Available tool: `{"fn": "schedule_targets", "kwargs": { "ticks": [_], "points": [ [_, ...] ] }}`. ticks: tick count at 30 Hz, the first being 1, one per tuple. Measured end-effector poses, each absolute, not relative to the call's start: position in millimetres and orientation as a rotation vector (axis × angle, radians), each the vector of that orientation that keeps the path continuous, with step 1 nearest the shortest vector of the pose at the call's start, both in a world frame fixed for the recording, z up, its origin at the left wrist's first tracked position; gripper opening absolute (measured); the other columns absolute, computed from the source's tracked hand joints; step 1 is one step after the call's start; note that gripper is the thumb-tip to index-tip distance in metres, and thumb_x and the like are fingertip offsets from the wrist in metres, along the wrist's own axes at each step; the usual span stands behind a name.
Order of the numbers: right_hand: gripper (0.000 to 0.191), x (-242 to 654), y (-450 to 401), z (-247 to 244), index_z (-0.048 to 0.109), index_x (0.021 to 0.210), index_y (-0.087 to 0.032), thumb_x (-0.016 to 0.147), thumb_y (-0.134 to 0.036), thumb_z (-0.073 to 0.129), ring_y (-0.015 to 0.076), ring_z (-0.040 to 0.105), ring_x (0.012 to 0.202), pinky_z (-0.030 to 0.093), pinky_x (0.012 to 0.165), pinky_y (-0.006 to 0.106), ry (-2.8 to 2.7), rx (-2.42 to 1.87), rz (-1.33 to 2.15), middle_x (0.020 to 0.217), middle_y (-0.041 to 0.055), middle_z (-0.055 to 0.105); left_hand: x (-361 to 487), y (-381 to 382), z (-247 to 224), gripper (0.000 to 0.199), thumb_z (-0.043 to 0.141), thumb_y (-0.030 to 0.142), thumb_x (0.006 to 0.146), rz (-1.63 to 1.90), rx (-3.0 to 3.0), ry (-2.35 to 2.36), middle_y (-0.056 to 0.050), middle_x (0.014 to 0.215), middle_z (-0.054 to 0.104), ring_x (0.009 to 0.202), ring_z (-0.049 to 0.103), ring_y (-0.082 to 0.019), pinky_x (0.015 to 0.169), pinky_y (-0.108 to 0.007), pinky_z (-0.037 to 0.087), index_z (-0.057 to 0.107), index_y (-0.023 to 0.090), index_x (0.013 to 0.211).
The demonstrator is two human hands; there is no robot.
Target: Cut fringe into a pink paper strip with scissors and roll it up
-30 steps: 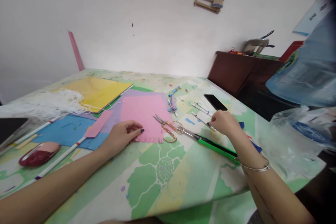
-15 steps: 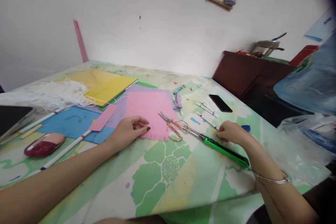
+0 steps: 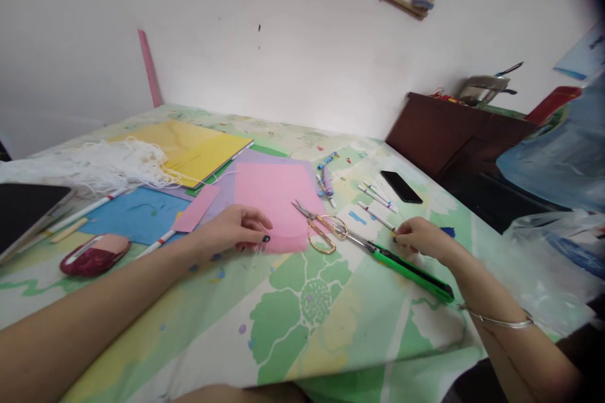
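Observation:
A sheet of pink paper [image 3: 276, 192] lies on the table, its near edge cut into a fringe that now looks blurred. My left hand [image 3: 236, 230] is at its near left corner, thumb and curled fingers closed on the edge. Gold-handled scissors [image 3: 326, 223] rest with parted blades over the paper's right side. A green utility knife [image 3: 411, 271] lies just right of them, its blade end by the scissor handles. Beside the knife, my right hand [image 3: 420, 239] is closed in a pinch near the end of a thin white pen [image 3: 377, 216]; what it holds is hidden.
Blue paper [image 3: 127, 217], a yellow folder [image 3: 203, 151] and white string [image 3: 123, 160] lie left. A maroon case [image 3: 94, 258] sits near my left forearm. A black phone [image 3: 401, 187] lies at right, with a clear plastic bag [image 3: 534, 277] beyond my right hand.
The view has shifted slightly, moving most things rightward. The pink paper's fringe, sharp before, is now smeared beside my left thumb. Both hands remain in about the same places.

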State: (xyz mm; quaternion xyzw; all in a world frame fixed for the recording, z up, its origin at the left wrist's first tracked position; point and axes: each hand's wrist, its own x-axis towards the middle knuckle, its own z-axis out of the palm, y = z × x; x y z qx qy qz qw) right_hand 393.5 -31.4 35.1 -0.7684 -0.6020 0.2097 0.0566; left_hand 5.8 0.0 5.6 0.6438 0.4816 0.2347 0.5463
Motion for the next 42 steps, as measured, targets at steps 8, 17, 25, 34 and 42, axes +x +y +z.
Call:
{"fn": "schedule_targets", "kwargs": {
  "ticks": [8, 17, 25, 34, 42],
  "points": [
    [0.01, 302, -54, 61, 0.059, 0.074, -0.018, 0.073, -0.026, 0.064, 0.0083, 0.049, 0.048, 0.036, 0.044, 0.019, -1.806, -1.487, 1.176, 0.058, -0.0027, 0.055, -32, 23, 14, 0.024, 0.074, 0.025, 0.06, 0.406, 1.403, 1.064, 0.001, 0.053, 0.058, 0.041, 0.044, -0.007, 0.037, -0.017, 0.027, 0.07, 0.018, 0.082],
    [0.005, 219, -26, 5, 0.063, 0.072, -0.016, 0.069, -0.015, 0.061, 0.0088, 0.051, 0.042, 0.039, 0.037, 0.019, -1.923, -1.359, 1.391, 0.053, -0.0024, 0.058, -18, 17, 7, 0.023, 0.072, 0.029, 0.061, 0.507, 1.588, 1.152, 0.002, 0.05, 0.059, 0.036, 0.045, -0.009, 0.034, -0.02, 0.029, 0.064, 0.017, 0.079],
    [0.004, 226, -31, 3, 0.059, 0.074, -0.016, 0.072, -0.02, 0.058, 0.0086, 0.051, 0.043, 0.038, 0.036, 0.018, -1.777, -1.381, 1.433, 0.058, -0.0021, 0.057, -7, 15, 2, 0.022, 0.071, 0.025, 0.063, 0.673, 1.634, 1.27, 0.0, 0.057, 0.061, 0.036, 0.045, -0.008, 0.036, -0.021, 0.033, 0.066, 0.015, 0.082],
    [0.015, 227, -33, 8, 0.058, 0.079, -0.015, 0.067, -0.024, 0.063, 0.0052, 0.042, 0.039, 0.03, 0.036, 0.018, -1.512, -1.355, 1.528, 0.057, -0.003, 0.058, -19, 14, 11, 0.022, 0.078, 0.026, 0.056, 0.496, 1.288, 1.035, 0.0, 0.049, 0.052, 0.037, 0.037, -0.007, 0.036, -0.021, 0.023, 0.071, 0.016, 0.073],
    [0.018, 228, -35, 7, 0.059, 0.079, -0.015, 0.066, -0.026, 0.065, 0.0058, 0.043, 0.039, 0.028, 0.035, 0.019, -1.525, -1.35, 1.523, 0.056, -0.0036, 0.056, -27, 19, 13, 0.021, 0.069, 0.029, 0.067, 0.411, 1.605, 1.119, 0.001, 0.055, 0.055, 0.042, 0.042, -0.008, 0.039, -0.02, 0.03, 0.068, 0.018, 0.084]
  ]
}}
